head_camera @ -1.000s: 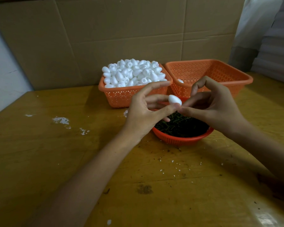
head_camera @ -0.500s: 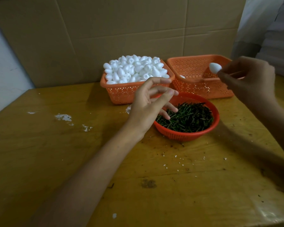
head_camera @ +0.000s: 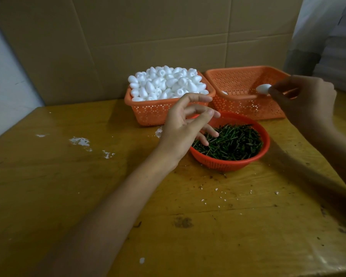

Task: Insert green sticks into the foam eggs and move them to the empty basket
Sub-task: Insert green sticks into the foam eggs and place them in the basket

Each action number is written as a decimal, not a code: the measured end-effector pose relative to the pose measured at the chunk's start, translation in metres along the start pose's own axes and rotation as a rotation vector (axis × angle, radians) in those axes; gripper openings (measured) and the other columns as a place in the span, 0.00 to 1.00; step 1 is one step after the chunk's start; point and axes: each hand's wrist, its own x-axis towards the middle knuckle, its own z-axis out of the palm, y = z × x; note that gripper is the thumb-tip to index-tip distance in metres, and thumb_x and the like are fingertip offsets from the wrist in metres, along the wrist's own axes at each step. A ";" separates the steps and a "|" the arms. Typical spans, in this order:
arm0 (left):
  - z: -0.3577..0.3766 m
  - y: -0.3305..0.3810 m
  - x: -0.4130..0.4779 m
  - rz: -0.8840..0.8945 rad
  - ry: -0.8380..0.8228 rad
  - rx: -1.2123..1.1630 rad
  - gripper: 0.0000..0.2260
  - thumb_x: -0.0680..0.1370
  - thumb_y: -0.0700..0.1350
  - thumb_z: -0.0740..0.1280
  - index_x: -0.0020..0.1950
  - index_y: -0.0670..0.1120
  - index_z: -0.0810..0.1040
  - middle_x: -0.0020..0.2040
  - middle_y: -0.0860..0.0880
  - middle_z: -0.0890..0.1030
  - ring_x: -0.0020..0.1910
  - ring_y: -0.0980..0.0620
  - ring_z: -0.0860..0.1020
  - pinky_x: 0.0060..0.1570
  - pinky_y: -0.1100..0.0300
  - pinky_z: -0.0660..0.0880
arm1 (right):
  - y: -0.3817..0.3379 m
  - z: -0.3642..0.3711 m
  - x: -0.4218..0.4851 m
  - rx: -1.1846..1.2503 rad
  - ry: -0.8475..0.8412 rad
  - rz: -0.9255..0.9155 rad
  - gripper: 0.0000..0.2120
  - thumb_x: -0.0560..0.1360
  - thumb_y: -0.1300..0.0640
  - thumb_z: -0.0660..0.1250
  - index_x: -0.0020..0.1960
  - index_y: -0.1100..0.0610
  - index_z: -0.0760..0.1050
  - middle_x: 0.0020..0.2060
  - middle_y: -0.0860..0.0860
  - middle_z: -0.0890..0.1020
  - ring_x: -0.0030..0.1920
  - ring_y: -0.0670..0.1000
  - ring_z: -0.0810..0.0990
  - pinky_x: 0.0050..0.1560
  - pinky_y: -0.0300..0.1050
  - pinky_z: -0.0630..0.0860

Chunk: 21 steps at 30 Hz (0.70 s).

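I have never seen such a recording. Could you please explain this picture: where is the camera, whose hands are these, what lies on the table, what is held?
No machine here: a person works with bare hands, and the camera sits on their head, looking down at a table. The left hand, empty with loose fingers, is over a bowl of green sticks. The right hand holds one foam egg over the right basket, nearly empty. The left basket is heaped with eggs.

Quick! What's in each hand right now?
Left hand: open, empty.
Right hand: holding an egg.
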 end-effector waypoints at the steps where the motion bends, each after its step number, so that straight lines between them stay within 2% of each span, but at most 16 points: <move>1: 0.000 0.000 0.000 0.000 0.000 0.001 0.09 0.84 0.36 0.68 0.64 0.39 0.76 0.52 0.41 0.86 0.36 0.43 0.85 0.29 0.56 0.80 | 0.001 0.000 0.000 -0.003 -0.001 -0.001 0.12 0.78 0.49 0.72 0.58 0.54 0.84 0.49 0.52 0.87 0.42 0.48 0.83 0.45 0.43 0.75; 6: 0.000 -0.001 0.000 -0.002 0.003 0.006 0.10 0.84 0.36 0.68 0.65 0.39 0.75 0.52 0.40 0.86 0.36 0.43 0.85 0.29 0.57 0.79 | 0.004 0.000 0.002 -0.023 0.024 -0.012 0.11 0.80 0.52 0.71 0.59 0.54 0.85 0.51 0.53 0.88 0.45 0.51 0.85 0.52 0.49 0.80; 9: 0.000 -0.001 0.000 -0.001 0.004 0.005 0.10 0.84 0.36 0.68 0.65 0.38 0.75 0.52 0.39 0.86 0.36 0.43 0.85 0.29 0.57 0.79 | 0.004 0.001 0.002 -0.015 0.031 -0.015 0.10 0.80 0.53 0.71 0.59 0.54 0.85 0.51 0.53 0.88 0.45 0.50 0.84 0.52 0.50 0.80; 13: 0.000 -0.001 0.000 -0.002 0.002 0.007 0.10 0.84 0.36 0.68 0.65 0.39 0.75 0.52 0.40 0.86 0.36 0.44 0.85 0.29 0.57 0.79 | 0.003 0.002 0.000 -0.019 0.026 -0.025 0.11 0.80 0.54 0.71 0.61 0.54 0.84 0.52 0.54 0.88 0.47 0.53 0.86 0.55 0.59 0.83; 17: 0.000 -0.001 0.000 -0.003 0.004 0.011 0.10 0.84 0.36 0.68 0.65 0.39 0.75 0.52 0.40 0.86 0.36 0.44 0.85 0.29 0.57 0.79 | 0.004 0.004 0.000 0.024 0.034 -0.028 0.11 0.81 0.55 0.70 0.62 0.55 0.84 0.53 0.54 0.88 0.45 0.54 0.86 0.53 0.57 0.84; 21: 0.000 -0.002 0.000 -0.003 0.009 0.003 0.09 0.84 0.36 0.68 0.64 0.39 0.76 0.51 0.40 0.86 0.37 0.44 0.85 0.29 0.57 0.79 | 0.005 0.006 0.002 0.046 0.024 -0.027 0.13 0.81 0.56 0.70 0.65 0.54 0.81 0.55 0.51 0.87 0.46 0.52 0.86 0.54 0.59 0.84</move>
